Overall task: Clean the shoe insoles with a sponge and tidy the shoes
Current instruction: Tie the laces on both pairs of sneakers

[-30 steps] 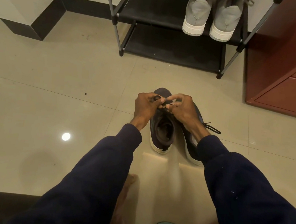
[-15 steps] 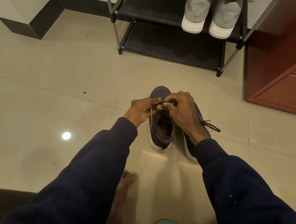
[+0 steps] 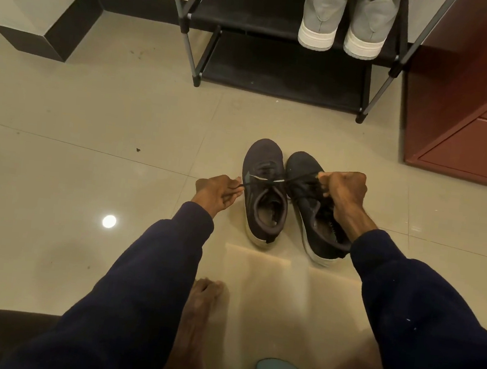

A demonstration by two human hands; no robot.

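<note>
At frame centre, a lace [image 3: 266,180] is held taut over the shoes [image 3: 261,156], pinched by the left hand [image 3: 219,192] and clenched in the right hand [image 3: 345,192], presumably for tightening.

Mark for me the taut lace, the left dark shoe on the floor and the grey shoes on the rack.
lace [image 3: 266,181]: head view, on its taut stretch.
left dark shoe [image 3: 268,208]: head view, inside its opening.
grey shoes [image 3: 321,15]: head view, on the heel of the left one.
</note>
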